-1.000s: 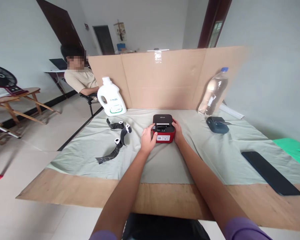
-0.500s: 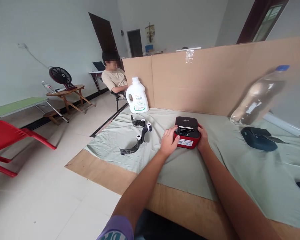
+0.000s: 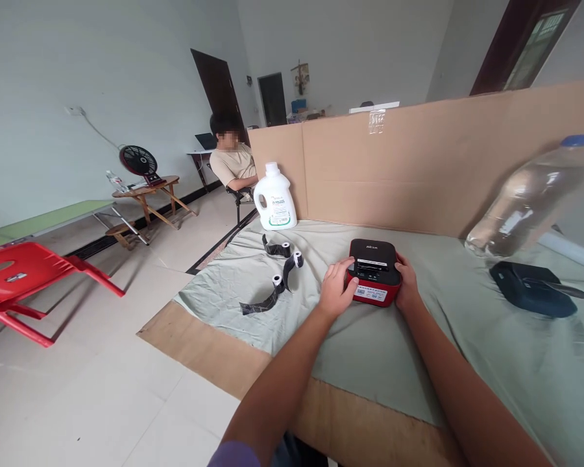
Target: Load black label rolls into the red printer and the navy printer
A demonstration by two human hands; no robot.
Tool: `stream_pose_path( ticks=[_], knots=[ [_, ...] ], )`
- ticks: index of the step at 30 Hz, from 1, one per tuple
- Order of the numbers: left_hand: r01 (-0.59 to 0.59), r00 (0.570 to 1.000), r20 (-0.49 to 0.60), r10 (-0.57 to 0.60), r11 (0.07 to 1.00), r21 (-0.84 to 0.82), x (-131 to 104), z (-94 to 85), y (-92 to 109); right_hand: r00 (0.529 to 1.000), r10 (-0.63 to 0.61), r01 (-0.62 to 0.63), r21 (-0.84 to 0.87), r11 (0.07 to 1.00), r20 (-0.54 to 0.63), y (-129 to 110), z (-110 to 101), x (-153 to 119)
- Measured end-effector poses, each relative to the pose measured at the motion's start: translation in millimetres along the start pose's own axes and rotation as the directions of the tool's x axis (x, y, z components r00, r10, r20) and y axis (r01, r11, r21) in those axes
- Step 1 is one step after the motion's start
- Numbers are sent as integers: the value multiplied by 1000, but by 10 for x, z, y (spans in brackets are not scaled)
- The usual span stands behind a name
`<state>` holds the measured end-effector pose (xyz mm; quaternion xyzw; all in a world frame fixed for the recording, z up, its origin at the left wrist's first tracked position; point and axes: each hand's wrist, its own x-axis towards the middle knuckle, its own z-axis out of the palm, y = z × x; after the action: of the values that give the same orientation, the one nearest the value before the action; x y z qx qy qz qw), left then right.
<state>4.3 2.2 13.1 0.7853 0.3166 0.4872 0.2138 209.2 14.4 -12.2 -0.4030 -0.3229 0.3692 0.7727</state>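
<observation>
A small red and black label printer (image 3: 376,271) sits on the pale green cloth (image 3: 360,350) between my two hands. My left hand (image 3: 338,285) grips its left side, fingers on the top edge and thumb at the front corner. Against the right side presses my right hand (image 3: 407,282), its fingers partly hidden behind the printer. The printer has a slot on top and a white sticker with codes on the front. Left of it lie several partly unrolled black rolls: one at the back (image 3: 276,248), one in the middle (image 3: 292,266) and one in front (image 3: 265,299).
A white detergent jug (image 3: 276,200) stands at the back left, before a cardboard wall (image 3: 394,175). On the right are a large clear bottle (image 3: 525,194) and a dark blue device (image 3: 533,290). A person (image 3: 233,162) sits beyond; a red chair (image 3: 39,279) is at the left.
The whole view has shifted, so things appear slightly lower and further right. Both hands keep their hold on the printer, which shows no clear movement on the cloth.
</observation>
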Motion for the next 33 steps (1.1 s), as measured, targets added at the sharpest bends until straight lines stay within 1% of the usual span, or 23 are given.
stream_pose_path(
  ticks=[4,11,15,21,25,28,33],
  knots=[
    [10,1000,3,-10,999,-38,28,4,-28,999,-21,21,-1,1000,-35,26,-3,23],
    [-13,1000,-20,11,998,-61,45,25,-49,997,-4,1,-36,999,-78,37,-33,70],
    [0,999,-34,-3,996,-88,25,27,-44,997,-19,16,-33,999,-72,66,-42,75],
    [3,999,-44,-7,995,-100,6,19,-49,998,31,-31,1,1000,-57,55,-52,73],
    [6,1000,-30,-9,996,-93,1,1,-30,999,20,-20,-15,1000,-37,24,-41,51],
    [31,999,-30,-34,994,-103,-1,-1,-35,999,13,-14,-25,1000,-33,9,-32,35],
    [88,995,-25,-93,984,-155,14,30,-104,1000,5,-6,-41,999,-20,3,-38,37]
  ],
)
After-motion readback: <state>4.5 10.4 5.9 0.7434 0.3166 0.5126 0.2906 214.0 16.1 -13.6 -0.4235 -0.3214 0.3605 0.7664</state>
